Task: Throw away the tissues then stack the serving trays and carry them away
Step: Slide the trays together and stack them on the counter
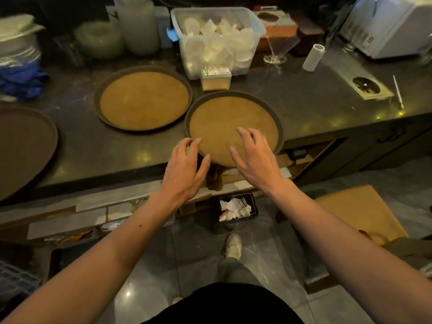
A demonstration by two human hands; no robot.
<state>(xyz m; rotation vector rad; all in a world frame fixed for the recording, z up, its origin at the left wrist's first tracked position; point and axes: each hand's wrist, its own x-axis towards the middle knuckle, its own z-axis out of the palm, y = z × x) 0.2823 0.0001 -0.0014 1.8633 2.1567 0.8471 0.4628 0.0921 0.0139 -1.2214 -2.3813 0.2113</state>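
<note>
Two round serving trays with cork-coloured liners lie on the dark counter: one (233, 99) overhangs the front edge, the other (143, 69) sits behind and to its left. A third, darker tray (28, 146) shows at the far left. My left hand (184, 162) hovers at the near tray's left rim, fingers spread, holding nothing. My right hand (254, 155) is over the tray's near part, fingers apart and empty. On the floor below, a black bin (253, 204) holds crumpled white tissues (235, 209).
A clear plastic tub (217, 40) of white cups stands behind the trays, with a small box (216, 78) in front of it. A cocktail glass (275, 52), a paper roll (313, 57) and a white appliance (392, 26) occupy the right. A cardboard sheet (360, 211) lies on the floor.
</note>
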